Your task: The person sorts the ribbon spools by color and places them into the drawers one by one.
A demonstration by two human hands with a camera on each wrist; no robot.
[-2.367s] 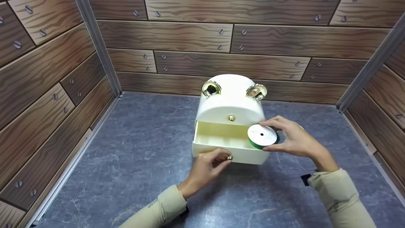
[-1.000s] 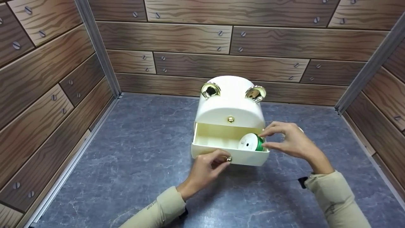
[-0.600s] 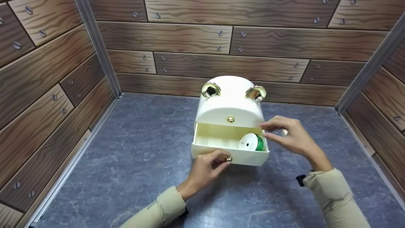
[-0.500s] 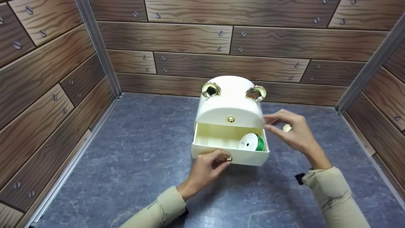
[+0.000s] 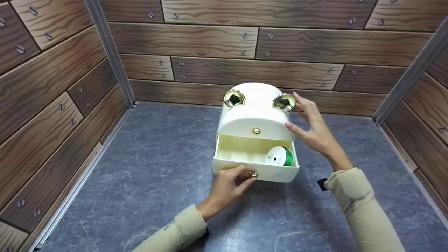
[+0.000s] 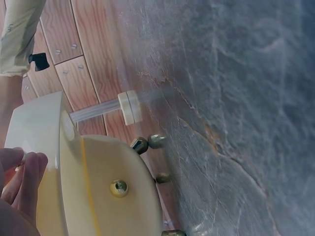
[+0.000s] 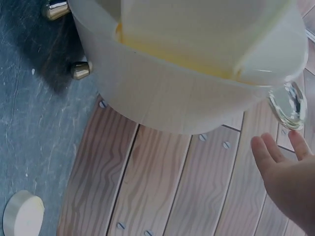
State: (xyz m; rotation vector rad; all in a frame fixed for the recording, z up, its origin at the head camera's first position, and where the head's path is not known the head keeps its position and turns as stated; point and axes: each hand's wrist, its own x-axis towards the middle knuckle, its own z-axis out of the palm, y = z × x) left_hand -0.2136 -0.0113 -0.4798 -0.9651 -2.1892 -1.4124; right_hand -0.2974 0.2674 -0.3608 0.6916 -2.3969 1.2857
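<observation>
A cream box with two round gold ears stands on the table, its lower drawer pulled out. Inside the drawer, at its right end, a spool of green ribbon rests tilted, its white label side showing. My left hand pinches the drawer's small gold knob between thumb and fingers. Beside the box's right side is my right hand, fingers extended and holding nothing. Its fingertips are right at the right gold ear, also plain in the right wrist view. The upper drawer's gold knob is untouched.
In the right wrist view a white round object lies on the table, to the right of the box. The box stands on gold feet. Wood-plank walls enclose the table at the back and both sides.
My right hand lowered the ribbon spool into the right end of the drawer and let go. It then moved up and away, opening beside the right ear. The left hand stayed on the knob.
</observation>
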